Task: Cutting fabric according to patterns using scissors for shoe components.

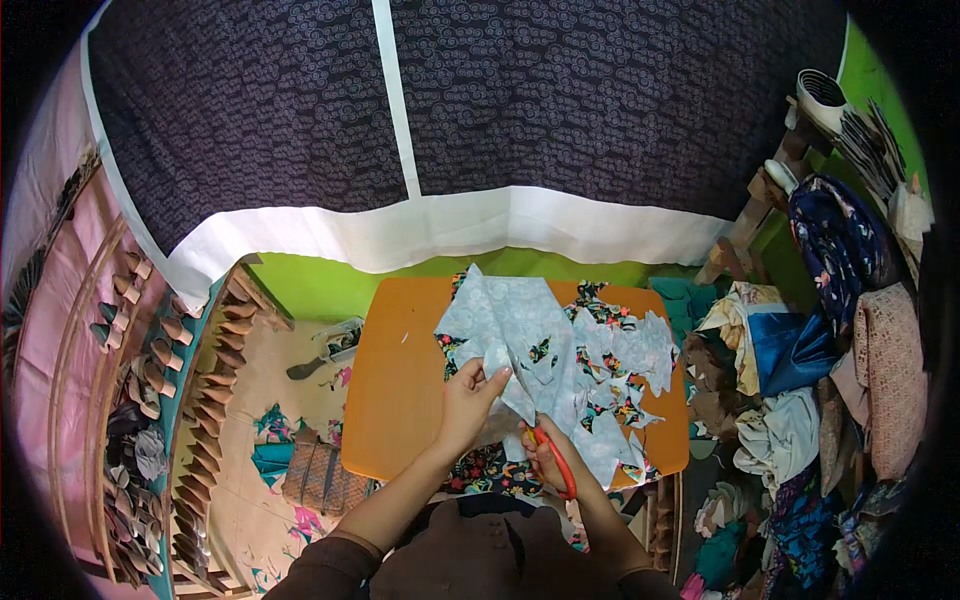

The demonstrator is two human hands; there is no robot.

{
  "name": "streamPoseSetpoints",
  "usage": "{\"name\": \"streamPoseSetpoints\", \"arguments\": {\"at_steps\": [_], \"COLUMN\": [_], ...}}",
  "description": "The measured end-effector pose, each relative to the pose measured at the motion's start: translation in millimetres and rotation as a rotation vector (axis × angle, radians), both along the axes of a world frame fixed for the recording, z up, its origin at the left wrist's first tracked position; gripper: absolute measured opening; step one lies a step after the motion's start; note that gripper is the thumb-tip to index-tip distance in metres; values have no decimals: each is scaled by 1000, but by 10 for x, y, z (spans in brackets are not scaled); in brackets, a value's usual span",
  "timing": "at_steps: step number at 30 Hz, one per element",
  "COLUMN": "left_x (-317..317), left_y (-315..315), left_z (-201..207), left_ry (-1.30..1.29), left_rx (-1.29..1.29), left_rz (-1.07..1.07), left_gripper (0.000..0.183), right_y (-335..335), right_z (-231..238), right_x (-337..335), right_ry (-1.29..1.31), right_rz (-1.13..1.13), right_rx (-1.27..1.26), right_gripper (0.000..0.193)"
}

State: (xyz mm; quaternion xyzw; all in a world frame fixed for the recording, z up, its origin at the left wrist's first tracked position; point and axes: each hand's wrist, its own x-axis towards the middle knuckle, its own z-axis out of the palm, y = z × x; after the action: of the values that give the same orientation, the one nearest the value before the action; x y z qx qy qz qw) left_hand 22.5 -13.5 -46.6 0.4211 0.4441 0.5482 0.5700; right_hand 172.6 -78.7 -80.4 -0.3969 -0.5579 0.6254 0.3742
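Observation:
A large piece of fabric [540, 300], pale on the side facing up with a dark floral print showing at its edges, lies over the orange table. My left hand [473, 395] pinches a raised fold of this fabric between thumb and fingers. Close by on the right, my right hand [545, 455] grips red-handled scissors [562, 462] at the fabric's near edge. Their blades are mostly hidden by the cloth and my fingers. Several cut floral scraps [625, 355] lie spread to the right of the piece.
The orange table [395, 380] has rounded corners. Wooden shoe lasts [205, 430] line racks at the left. Folded fabrics [785, 440] are heaped at the right. A patterned brown bag [322, 472] and scraps lie on the floor. A dark patterned curtain [560, 100] hangs ahead.

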Motion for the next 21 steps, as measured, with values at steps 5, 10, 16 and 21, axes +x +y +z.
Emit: {"name": "streamPoseSetpoints", "arguments": {"at_steps": [5,10,16,21], "left_x": [-11,3,12,21], "left_y": [-15,-32,-13,-24], "left_z": [-18,38,-62,-93], "left_ry": [68,73,45,80], "left_rx": [5,-21,-17,-3], "left_rz": [-34,-37,-14,-41], "left_gripper": [17,14,16,17], "right_y": [-18,5,-16,-21], "right_z": [11,-38,-14,-72], "right_x": [-14,14,-27,-84], "right_ry": [7,-62,-1,65], "right_rz": [-33,-12,-22,-41], "right_rx": [48,24,-6,30], "right_gripper": [74,73,68,64]}}
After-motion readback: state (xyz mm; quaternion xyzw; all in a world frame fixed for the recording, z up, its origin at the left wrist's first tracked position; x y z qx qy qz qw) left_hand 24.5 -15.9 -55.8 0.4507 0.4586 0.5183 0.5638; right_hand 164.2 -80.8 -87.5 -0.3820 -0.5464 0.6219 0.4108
